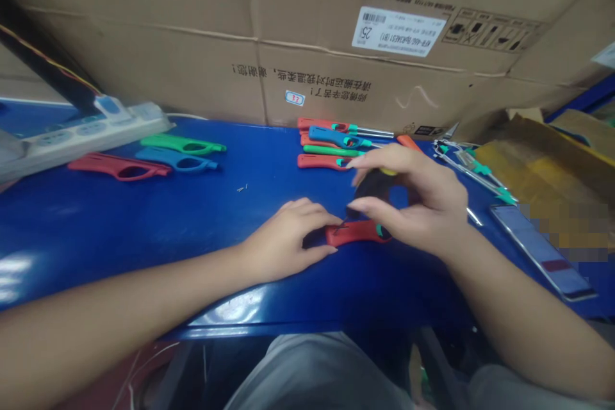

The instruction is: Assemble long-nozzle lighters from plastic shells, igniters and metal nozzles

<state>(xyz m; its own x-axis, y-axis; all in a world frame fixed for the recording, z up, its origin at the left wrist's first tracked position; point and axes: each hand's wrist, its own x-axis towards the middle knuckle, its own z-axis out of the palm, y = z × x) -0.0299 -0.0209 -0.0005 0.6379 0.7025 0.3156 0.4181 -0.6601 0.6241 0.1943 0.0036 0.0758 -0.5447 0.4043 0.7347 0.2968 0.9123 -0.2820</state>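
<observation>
A red lighter (358, 232) with a green trigger lies on the blue table in front of me. My left hand (293, 237) pinches its left end between thumb and fingers. Over the lighter, my right hand (413, 198) grips a screwdriver (372, 189) with a black handle and a bit of yellow at its top. The screwdriver's thin tip comes down at the lighter's left part; whether it sits on a screw I cannot make out. The right fingers hide part of the handle and the lighter's right end.
Several assembled lighters (336, 136) lie beyond my hands. Green (180, 143), blue (175, 160) and red (113, 166) shells are at left by a power strip (91, 134). Small screws (243, 188) lie mid-table. Metal-tube parts (480, 173) and a phone (542, 253) are right; a cardboard box (192, 45) stands behind.
</observation>
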